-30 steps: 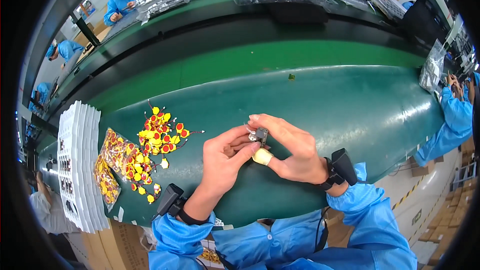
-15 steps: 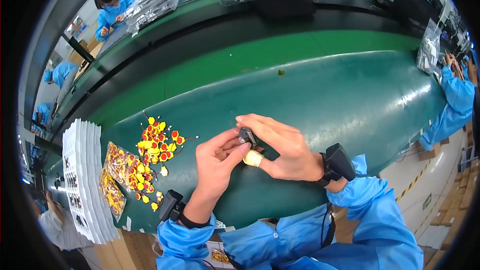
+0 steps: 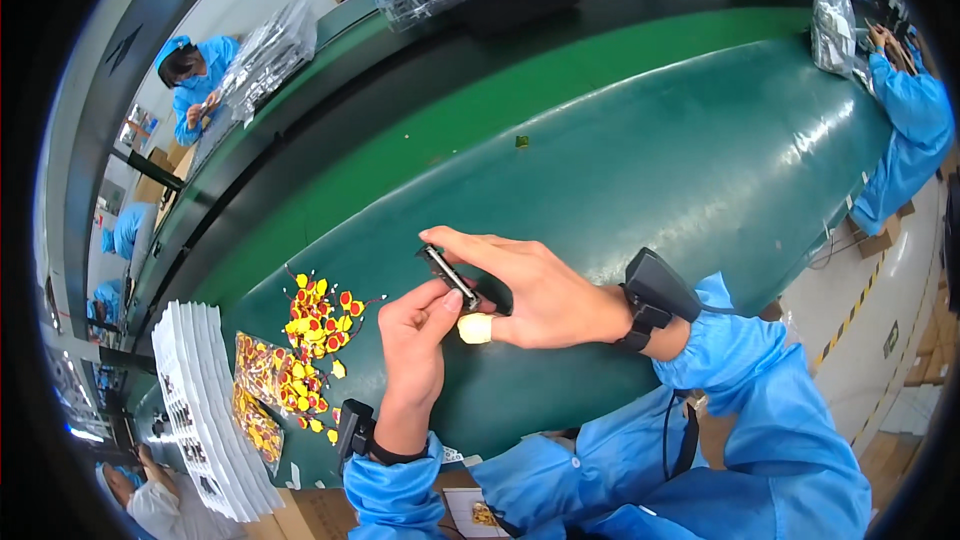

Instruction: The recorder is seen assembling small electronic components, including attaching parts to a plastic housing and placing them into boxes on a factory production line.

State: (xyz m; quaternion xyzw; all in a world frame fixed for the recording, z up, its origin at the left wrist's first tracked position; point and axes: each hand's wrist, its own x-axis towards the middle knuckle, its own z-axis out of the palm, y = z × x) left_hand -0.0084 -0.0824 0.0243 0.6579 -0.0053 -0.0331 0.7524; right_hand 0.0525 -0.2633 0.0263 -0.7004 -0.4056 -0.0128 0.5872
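A small black device (image 3: 449,277) is pinched at its lower end between the thumb and fingertips of the left hand (image 3: 412,338). Its upper end is met by the index finger of the right hand (image 3: 535,290), which is held half open; whether it is also touched by the right thumb, covered by a yellow cot (image 3: 476,328), cannot be told. The device is held above the green worktop (image 3: 650,200), to the right of the heap of yellow-and-red parts (image 3: 320,318). Left of the heap, filled clear bags (image 3: 258,365) are seen; farther left of it, stacked white trays (image 3: 205,410).
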